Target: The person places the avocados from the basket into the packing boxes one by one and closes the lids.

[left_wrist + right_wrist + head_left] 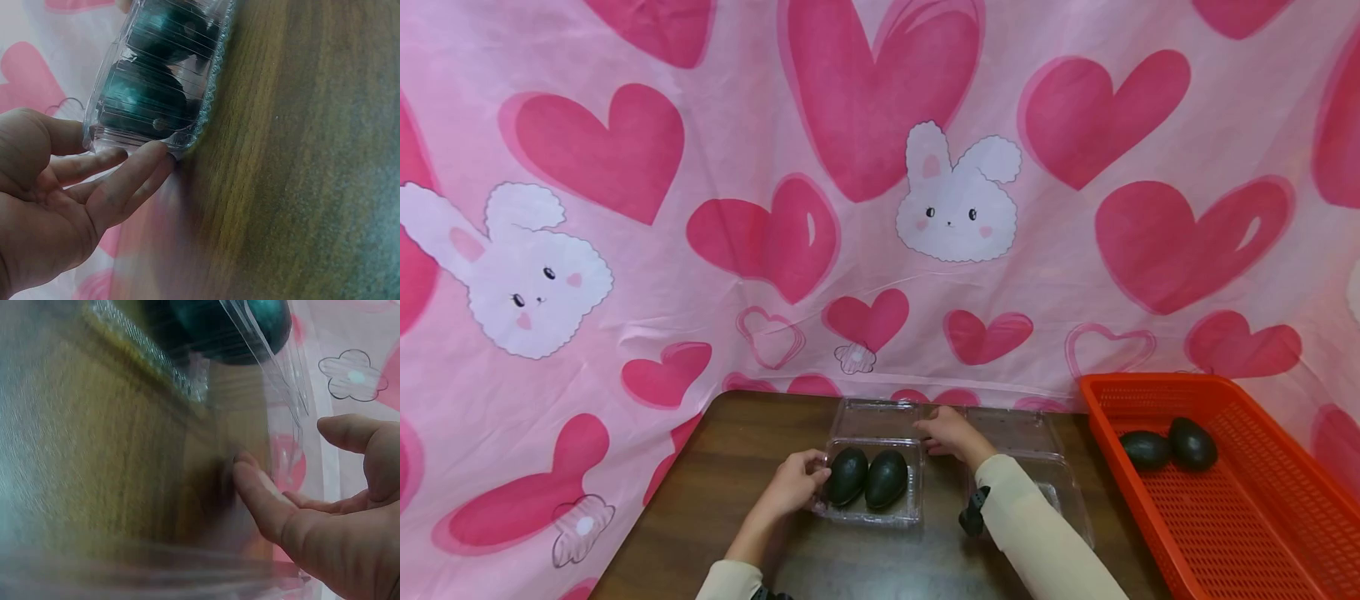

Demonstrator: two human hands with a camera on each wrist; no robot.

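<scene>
A clear plastic clamshell box (880, 518) stands on the table with its lid (874, 419) folded back toward the wall. Two dark green avocados (847, 477) (887, 480) lie side by side in its base. My left hand (790, 483) pinches the base's left side, thumb at the rim and fingers against the wall, as the left wrist view (69, 194) shows. Beside the lid's right edge is my right hand (951, 433). Its thumb and fingers stand apart in the right wrist view (331, 519); whether a fingertip touches the lid is unclear.
To the right, a second clear clamshell (1060, 492) lies with its lid spread back, partly hidden by my right sleeve. An orange perforated basket (1247, 533) at far right holds two more avocados (1192, 443). A pink heart-print cloth (865, 275) hangs behind the wooden table (700, 517).
</scene>
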